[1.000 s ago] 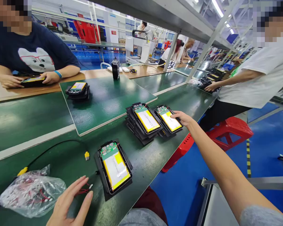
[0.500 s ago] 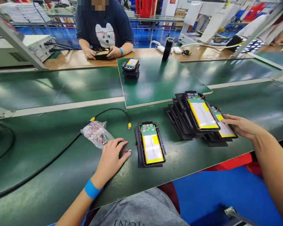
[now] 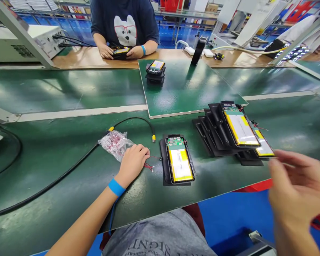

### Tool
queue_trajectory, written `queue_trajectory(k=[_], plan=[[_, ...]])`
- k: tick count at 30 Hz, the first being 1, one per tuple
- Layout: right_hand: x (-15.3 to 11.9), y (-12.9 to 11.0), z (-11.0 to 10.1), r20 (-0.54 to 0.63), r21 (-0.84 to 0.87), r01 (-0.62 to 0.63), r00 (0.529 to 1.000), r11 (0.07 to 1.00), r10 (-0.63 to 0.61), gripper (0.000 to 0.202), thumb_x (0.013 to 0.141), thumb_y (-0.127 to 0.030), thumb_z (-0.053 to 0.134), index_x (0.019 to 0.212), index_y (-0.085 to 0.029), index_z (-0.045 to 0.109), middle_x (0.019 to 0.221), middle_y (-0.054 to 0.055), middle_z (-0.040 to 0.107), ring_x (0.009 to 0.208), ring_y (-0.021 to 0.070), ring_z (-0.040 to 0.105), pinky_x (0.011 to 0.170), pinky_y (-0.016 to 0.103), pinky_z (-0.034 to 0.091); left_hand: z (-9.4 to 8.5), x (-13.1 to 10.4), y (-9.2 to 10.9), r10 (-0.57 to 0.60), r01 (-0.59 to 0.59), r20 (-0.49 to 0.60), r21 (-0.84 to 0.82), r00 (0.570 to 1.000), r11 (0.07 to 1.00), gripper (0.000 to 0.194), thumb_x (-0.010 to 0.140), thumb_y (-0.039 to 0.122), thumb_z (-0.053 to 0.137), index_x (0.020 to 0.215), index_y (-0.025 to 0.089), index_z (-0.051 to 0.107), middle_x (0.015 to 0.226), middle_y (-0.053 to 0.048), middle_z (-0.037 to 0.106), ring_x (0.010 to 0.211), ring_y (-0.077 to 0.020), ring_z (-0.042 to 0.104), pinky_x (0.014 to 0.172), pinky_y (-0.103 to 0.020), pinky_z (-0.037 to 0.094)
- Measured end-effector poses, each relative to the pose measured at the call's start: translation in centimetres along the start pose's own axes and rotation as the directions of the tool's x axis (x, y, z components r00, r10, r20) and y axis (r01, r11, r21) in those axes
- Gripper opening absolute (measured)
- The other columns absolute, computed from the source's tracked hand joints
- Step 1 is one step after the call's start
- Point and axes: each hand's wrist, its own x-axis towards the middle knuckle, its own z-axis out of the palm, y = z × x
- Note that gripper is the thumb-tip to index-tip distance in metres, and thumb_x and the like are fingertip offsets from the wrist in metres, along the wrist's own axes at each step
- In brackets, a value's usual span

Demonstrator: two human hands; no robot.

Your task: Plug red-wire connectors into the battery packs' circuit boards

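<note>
My left hand (image 3: 134, 161) is closed on thin red wires with small connectors (image 3: 149, 166), beside a clear plastic bag (image 3: 115, 143) of red and white parts. Right of it lies a black device half (image 3: 180, 160) with a green circuit board and a yellow-edged battery. My right hand (image 3: 298, 181), somewhat blurred, is raised at the table's front edge with thumb and fingers apart, holding nothing visible. It is nearest to the lower open device (image 3: 264, 144), which lies beside a leaning stack of black casings (image 3: 216, 133) topped by another open device (image 3: 241, 128).
A black cable with yellow plugs (image 3: 153, 138) runs across the left side. Beyond it, a raised green board (image 3: 176, 92) bears a small device stack (image 3: 155, 73) and an upright black device (image 3: 199, 51). Across the table a person (image 3: 125, 28) holds a device.
My right hand has come off the lower device at the right and moved toward me. My left hand has drawn its fingers together at the wires. The view has shifted slightly.
</note>
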Motion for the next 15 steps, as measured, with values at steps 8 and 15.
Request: queue_trajectory(k=[8,15], plan=[[-5.0,-7.7,9.6,0.620,0.282,0.293,0.671,0.914,-0.407,0.017,0.087,-0.007,0.046,0.093,-0.015,0.060,0.088,0.008,0.058,0.082,0.0214,0.055,0.072,0.033,0.047,-0.2,-0.8,0.1,0.132,-0.127,-0.062,0.077,0.989,0.989,0.018,0.090,0.019,0.037,0.083,0.017,0.053,0.086,-0.005,0.055,0.079,-0.0207,0.047,0.067,-0.033,0.037],[-5.6,-9.0,15.5,0.855,0.178,0.607,0.294,0.775,-0.427,0.007,0.083,-0.009,0.062,0.078,-0.014,0.064,0.079,0.007,0.057,0.076,0.0226,0.051,0.065,0.032,0.042,-2.6,-2.1,0.2,0.193,-0.184,-0.178,0.067,0.965,0.981,0.016,0.089,0.017,0.037,0.081,0.018,0.051,0.083,-0.004,0.056,0.078,-0.0212,0.048,0.065,-0.034,0.037]])
